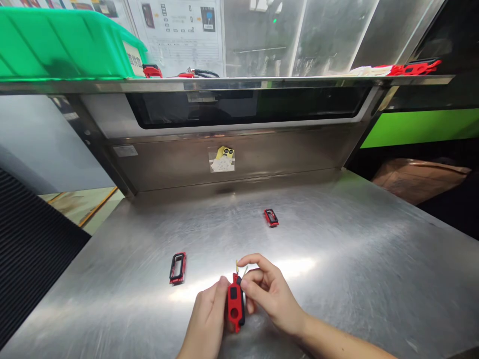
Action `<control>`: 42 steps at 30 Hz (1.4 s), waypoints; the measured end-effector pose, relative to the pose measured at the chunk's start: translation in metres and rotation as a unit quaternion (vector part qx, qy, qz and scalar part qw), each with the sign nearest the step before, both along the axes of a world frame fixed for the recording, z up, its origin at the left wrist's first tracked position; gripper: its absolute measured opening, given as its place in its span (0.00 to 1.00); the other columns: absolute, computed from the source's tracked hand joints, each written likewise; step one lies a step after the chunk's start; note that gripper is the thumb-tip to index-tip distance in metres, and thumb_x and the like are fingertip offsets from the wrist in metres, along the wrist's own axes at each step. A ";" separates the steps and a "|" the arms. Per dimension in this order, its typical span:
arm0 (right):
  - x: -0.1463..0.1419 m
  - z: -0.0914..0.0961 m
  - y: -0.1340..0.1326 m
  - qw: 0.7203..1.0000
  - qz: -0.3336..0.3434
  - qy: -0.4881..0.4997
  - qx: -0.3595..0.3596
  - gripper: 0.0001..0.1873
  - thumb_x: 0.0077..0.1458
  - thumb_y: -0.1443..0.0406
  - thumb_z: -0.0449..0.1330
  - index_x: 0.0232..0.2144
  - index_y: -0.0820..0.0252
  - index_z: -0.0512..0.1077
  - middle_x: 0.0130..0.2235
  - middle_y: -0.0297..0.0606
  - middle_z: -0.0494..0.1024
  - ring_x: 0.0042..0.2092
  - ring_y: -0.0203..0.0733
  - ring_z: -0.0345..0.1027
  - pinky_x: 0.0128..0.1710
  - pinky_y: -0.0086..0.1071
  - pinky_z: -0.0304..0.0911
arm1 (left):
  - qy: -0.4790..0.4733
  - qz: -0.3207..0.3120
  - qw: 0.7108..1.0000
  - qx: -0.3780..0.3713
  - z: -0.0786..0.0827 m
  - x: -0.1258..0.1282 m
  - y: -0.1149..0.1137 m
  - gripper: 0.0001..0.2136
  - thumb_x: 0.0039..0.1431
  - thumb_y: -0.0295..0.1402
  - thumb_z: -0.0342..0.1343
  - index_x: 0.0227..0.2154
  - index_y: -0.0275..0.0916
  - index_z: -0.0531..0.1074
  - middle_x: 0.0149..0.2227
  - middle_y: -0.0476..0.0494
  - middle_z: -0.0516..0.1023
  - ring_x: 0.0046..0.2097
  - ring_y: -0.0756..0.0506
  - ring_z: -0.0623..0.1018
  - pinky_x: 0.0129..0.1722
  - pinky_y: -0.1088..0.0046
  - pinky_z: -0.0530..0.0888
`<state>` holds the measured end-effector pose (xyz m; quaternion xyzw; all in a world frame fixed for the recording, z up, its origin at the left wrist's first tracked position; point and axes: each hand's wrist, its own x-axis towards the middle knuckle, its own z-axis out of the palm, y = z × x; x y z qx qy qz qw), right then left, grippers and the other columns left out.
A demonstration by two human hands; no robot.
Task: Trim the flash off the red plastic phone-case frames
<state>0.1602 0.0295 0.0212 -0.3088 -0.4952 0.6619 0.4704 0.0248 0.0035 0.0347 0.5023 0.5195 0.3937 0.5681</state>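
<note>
Near the front of the metal bench, my left hand [207, 311] is closed around a red plastic part [234, 301] with black edging, held tilted up on end. The part's red face has a dark rectangular opening and a round hole. At its upper right side, my right hand [271, 294] presses thumb and fingers against the black edging [239, 281]. A thin yellowish strip stands up by my right index finger; what it is I cannot make out. Two similar red-and-black frames lie apart on the bench, one to the left [177, 268] and one farther back [271, 217].
A raised shelf [262, 85] crosses the back, carrying a green bin [67, 45] on the left and red-and-black parts [415, 67] on the right. A small clear bag [222, 159] is on the back panel. Black ribbed material [33, 254] borders the left side.
</note>
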 end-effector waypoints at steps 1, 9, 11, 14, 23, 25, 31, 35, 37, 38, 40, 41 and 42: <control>0.000 0.000 0.000 1.000 -0.003 -0.005 0.000 0.22 0.50 0.51 0.63 0.38 0.60 0.64 0.20 0.26 0.66 0.18 0.29 0.60 0.19 0.23 0.57 | -0.003 0.003 1.000 0.008 0.000 0.000 0.000 0.26 0.58 0.54 0.40 0.21 0.37 0.69 0.19 0.50 0.68 0.22 0.50 0.66 0.22 0.77 0.62; 0.000 -0.002 -0.006 0.994 -0.064 -0.074 0.043 0.18 0.55 0.52 0.58 0.39 0.60 0.68 0.25 0.34 0.74 0.21 0.31 0.63 0.24 0.26 0.61 | 0.028 0.033 0.999 0.008 -0.009 -0.002 -0.001 0.21 0.59 0.53 0.40 0.22 0.42 0.60 0.20 0.53 0.64 0.23 0.50 0.64 0.23 0.75 0.62; 0.000 -0.002 -0.006 0.992 -0.096 -0.073 0.038 0.18 0.54 0.52 0.59 0.38 0.60 0.69 0.26 0.35 0.75 0.22 0.32 0.62 0.23 0.26 0.60 | 0.026 0.037 0.999 -0.002 -0.008 -0.002 -0.001 0.21 0.59 0.53 0.39 0.23 0.42 0.61 0.19 0.53 0.65 0.22 0.50 0.64 0.23 0.75 0.62; 0.001 -0.003 -0.003 0.989 -0.117 -0.085 0.039 0.18 0.53 0.51 0.59 0.36 0.60 0.70 0.25 0.34 0.72 0.24 0.33 0.61 0.24 0.26 0.59 | 0.026 0.036 0.999 -0.008 -0.004 -0.001 -0.002 0.22 0.59 0.54 0.38 0.24 0.42 0.63 0.18 0.53 0.65 0.21 0.50 0.63 0.23 0.74 0.62; 0.000 0.000 0.000 0.986 -0.021 -0.146 0.083 0.18 0.60 0.54 0.51 0.38 0.60 0.74 0.35 0.39 0.75 0.38 0.41 0.66 0.39 0.33 0.60 | 0.002 0.068 0.997 -0.023 0.007 0.004 -0.005 0.26 0.52 0.60 0.41 0.22 0.41 0.65 0.18 0.54 0.62 0.22 0.50 0.65 0.23 0.74 0.64; 0.001 0.000 0.000 0.988 -0.001 -0.128 0.089 0.19 0.60 0.53 0.51 0.36 0.60 0.74 0.35 0.39 0.74 0.38 0.41 0.66 0.40 0.33 0.60 | -0.001 0.057 0.998 -0.025 0.005 0.003 -0.005 0.25 0.54 0.59 0.42 0.23 0.40 0.65 0.18 0.54 0.64 0.22 0.50 0.65 0.23 0.75 0.63; 0.002 -0.001 0.001 0.994 -0.001 -0.084 0.065 0.21 0.55 0.49 0.57 0.30 0.62 0.71 0.23 0.30 0.66 0.24 0.31 0.58 0.25 0.26 0.56 | -0.074 -0.012 0.996 -0.045 -0.008 -0.003 0.004 0.23 0.56 0.56 0.43 0.27 0.39 0.66 0.19 0.53 0.66 0.22 0.51 0.63 0.21 0.76 0.59; 0.001 0.001 0.001 0.998 0.041 -0.028 0.034 0.23 0.52 0.47 0.58 0.31 0.63 0.71 0.20 0.31 0.68 0.20 0.32 0.61 0.20 0.25 0.57 | -0.135 -0.018 0.987 -0.082 -0.004 -0.001 0.006 0.26 0.51 0.58 0.47 0.22 0.37 0.67 0.19 0.52 0.66 0.23 0.51 0.63 0.22 0.77 0.62; 0.000 0.002 0.001 0.998 0.052 -0.006 0.030 0.23 0.52 0.47 0.58 0.31 0.63 0.72 0.20 0.32 0.69 0.20 0.33 0.64 0.19 0.25 0.58 | -0.156 0.000 0.983 -0.099 0.001 0.001 0.004 0.26 0.51 0.58 0.48 0.22 0.36 0.69 0.19 0.51 0.67 0.23 0.51 0.64 0.23 0.77 0.62; 0.000 0.003 0.001 0.998 0.056 0.003 0.028 0.23 0.52 0.47 0.58 0.31 0.63 0.73 0.20 0.31 0.69 0.20 0.33 0.65 0.19 0.25 0.58 | -0.164 0.006 0.981 -0.106 0.003 0.002 0.003 0.26 0.51 0.58 0.48 0.22 0.36 0.70 0.19 0.50 0.68 0.23 0.51 0.64 0.22 0.78 0.62; 0.000 0.003 0.000 0.998 0.061 0.015 0.023 0.22 0.52 0.48 0.59 0.31 0.63 0.73 0.19 0.30 0.68 0.20 0.34 0.66 0.18 0.24 0.58 | -0.175 0.003 0.978 -0.118 0.006 0.003 0.002 0.27 0.51 0.58 0.48 0.20 0.36 0.70 0.19 0.49 0.69 0.23 0.52 0.64 0.22 0.78 0.62; 0.000 0.003 0.000 0.998 0.065 0.018 0.021 0.22 0.53 0.49 0.59 0.32 0.63 0.74 0.18 0.30 0.68 0.20 0.34 0.67 0.18 0.24 0.58 | -0.178 -0.001 0.976 -0.123 0.007 0.003 0.002 0.27 0.51 0.58 0.48 0.19 0.36 0.70 0.19 0.49 0.69 0.23 0.52 0.65 0.21 0.79 0.62; 0.000 0.002 0.000 0.997 0.069 0.020 0.020 0.22 0.53 0.49 0.59 0.32 0.64 0.74 0.18 0.30 0.67 0.20 0.34 0.67 0.17 0.23 0.57 | -0.182 -0.004 0.975 -0.128 0.007 0.003 0.002 0.27 0.51 0.58 0.49 0.18 0.35 0.70 0.19 0.48 0.69 0.23 0.52 0.65 0.21 0.79 0.62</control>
